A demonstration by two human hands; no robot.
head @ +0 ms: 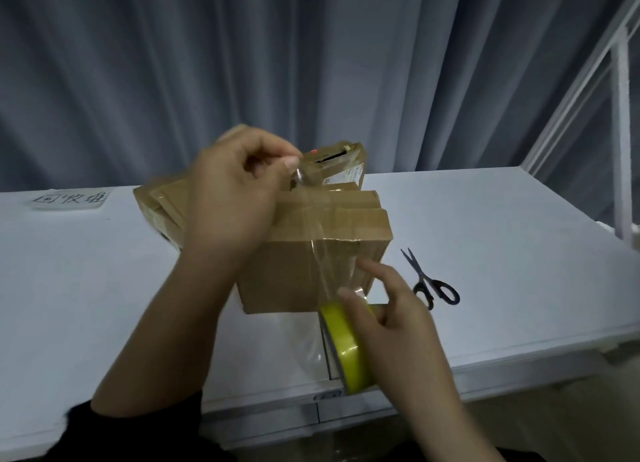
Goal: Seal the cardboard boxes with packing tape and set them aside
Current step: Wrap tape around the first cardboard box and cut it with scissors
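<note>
Cardboard box [284, 271] under left hand [235, 198] pinching tape [332, 253], right hand [398, 319] gripping tape roll [349, 350]; scissors [431, 283] lie beside.

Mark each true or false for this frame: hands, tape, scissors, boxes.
1. The right hand grips the yellow tape roll. True.
2. The left hand holds the scissors. False: the scissors lie on the table to the right of the boxes; the left hand pinches the tape end on top of the front box.
3. A strip of clear tape runs from the tape roll up over the front box. True.
4. Only one cardboard box is on the table. False: other boxes sit behind the front box.
</note>
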